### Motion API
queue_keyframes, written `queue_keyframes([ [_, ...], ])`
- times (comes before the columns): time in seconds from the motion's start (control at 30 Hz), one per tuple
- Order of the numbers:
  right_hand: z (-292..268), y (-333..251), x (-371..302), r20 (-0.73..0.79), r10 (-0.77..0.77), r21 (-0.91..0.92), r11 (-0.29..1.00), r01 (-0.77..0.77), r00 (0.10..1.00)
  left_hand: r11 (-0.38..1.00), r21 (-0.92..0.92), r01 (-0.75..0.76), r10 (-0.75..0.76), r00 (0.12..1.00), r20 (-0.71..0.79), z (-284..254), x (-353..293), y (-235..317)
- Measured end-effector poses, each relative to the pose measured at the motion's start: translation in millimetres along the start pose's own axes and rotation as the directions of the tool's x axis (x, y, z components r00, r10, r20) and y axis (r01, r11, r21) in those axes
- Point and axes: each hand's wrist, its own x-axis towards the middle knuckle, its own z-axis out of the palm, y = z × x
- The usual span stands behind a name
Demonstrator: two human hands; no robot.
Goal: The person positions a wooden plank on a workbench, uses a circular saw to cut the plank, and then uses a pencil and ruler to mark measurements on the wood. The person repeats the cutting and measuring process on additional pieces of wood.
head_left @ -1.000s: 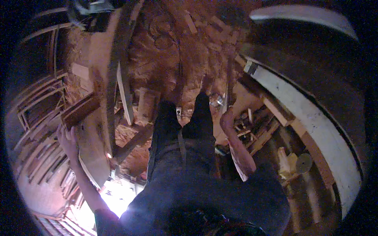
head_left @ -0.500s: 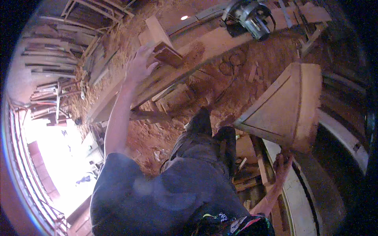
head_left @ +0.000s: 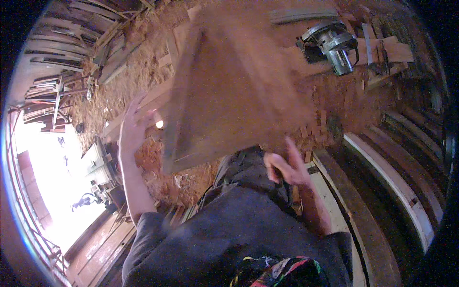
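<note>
A tapered wooden panel [head_left: 224, 100] with raised strips along its edges stands in front of me, blurred by motion. My left hand [head_left: 133, 125] is open beside the panel's left edge, fingers apart, with a small gap visible between them. Below the panel's lower right side is my right hand [head_left: 289, 167], one finger stretched upward and the others partly bent. Nothing shows in its grasp, and I cannot tell whether it touches the panel. The panel hides much of the plank bench behind it.
A circular saw [head_left: 332, 45] rests on the bench's right part, near hand tools [head_left: 377, 52]. Long boards [head_left: 392, 177] lie to my right. Stacked timber [head_left: 57, 43] is at the far left, above a bright opening [head_left: 57, 177]. Sawdust and offcuts cover the ground.
The tapered panel has come from my right side to the middle, with my right hand moving inward. My left hand has drawn back from the wood piece on the bench, which the panel now hides.
</note>
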Motion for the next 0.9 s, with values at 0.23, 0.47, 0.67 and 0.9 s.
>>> queue_keyframes([
  [0.23,93.6,30.3,141.1,0.325,0.088,0.056,0.992,-0.112,0.941,0.961,0.205,0.188,-0.180,0.982,-0.058,-19.2,-1.5,-79.3],
  [0.47,129.3,50.8,181.7,0.302,0.098,0.178,0.971,-0.157,0.948,0.815,0.496,0.301,-0.206,0.949,-0.237,-1.3,32.3,-130.2],
  [0.67,129.9,42.2,187.7,0.265,0.105,0.267,0.947,-0.178,0.958,0.835,0.478,0.274,-0.151,0.948,-0.280,5.0,48.6,-177.1],
  [0.9,116.6,52.3,208.6,0.269,-0.008,-0.394,0.912,0.118,0.963,0.848,0.426,0.314,-0.223,0.942,-0.250,0.8,80.5,-147.7],
])
